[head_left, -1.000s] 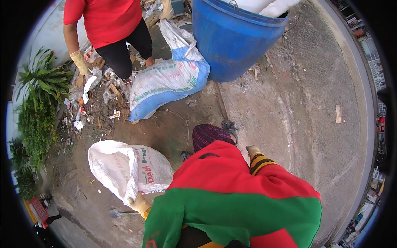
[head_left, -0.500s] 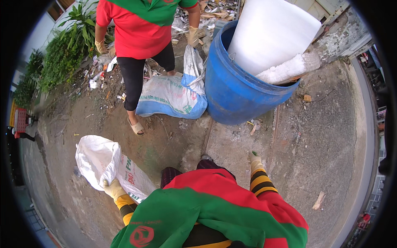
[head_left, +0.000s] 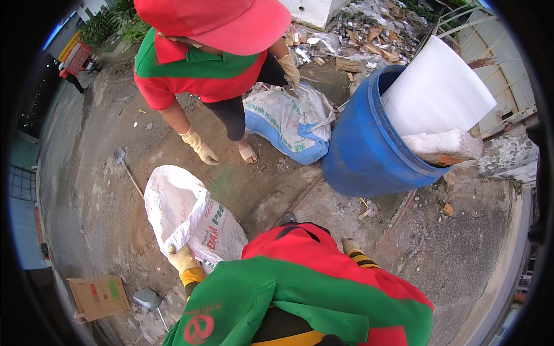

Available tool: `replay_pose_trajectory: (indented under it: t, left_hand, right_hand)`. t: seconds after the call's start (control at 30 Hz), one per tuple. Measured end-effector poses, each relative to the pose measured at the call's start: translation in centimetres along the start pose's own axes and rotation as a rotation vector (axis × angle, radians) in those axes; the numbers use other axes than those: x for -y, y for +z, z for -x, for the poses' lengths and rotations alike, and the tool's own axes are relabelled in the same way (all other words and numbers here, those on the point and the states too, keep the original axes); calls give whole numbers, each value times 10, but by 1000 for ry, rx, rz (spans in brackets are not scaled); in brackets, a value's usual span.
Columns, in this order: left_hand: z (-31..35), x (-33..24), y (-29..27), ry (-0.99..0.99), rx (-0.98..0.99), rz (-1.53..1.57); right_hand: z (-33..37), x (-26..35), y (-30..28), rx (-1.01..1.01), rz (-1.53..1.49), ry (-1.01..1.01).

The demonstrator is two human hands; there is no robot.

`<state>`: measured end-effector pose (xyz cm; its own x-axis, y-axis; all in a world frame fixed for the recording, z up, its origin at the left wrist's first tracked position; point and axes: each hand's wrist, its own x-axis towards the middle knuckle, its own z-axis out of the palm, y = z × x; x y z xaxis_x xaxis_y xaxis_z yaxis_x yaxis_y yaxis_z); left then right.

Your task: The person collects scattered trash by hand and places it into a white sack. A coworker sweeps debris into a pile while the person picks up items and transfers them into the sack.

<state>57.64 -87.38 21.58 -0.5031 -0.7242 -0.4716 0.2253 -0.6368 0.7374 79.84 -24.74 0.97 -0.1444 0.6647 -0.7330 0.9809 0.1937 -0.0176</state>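
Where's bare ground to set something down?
Right of the right hand, toward the curb, concrete looks mostly bare. So does ground left of the white sack, between shovel and carton. Crowded: blue barrel beside the blue-edged sack, litter beyond.

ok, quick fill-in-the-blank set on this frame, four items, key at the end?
1. The open white sack is held at its rim by the person's ____ hand.
2. The large barrel is coloured ____.
3. The co-worker's cap is coloured ____.
4. The flat brown piece lying on the ground at the picture's lower left is made of ____.

Missing words: left; blue; red; cardboard.
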Motion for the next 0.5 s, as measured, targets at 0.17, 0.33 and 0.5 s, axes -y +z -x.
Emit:
replay_pose_trajectory:
  t: [0.17, 0.33, 0.5]
  left_hand:
    - [61, -29, -142, 150, -104, -671]
    - [118, -30, -254, 131, -269, -716]
    - [139, -15, -295, 113, -231, -373]
  right_hand:
    - [18, 93, -53, 51, 180, -313]
    - [44, 165, -92, 54, -444, -552]
    - [93, 169, -64, -31, -208, -780]
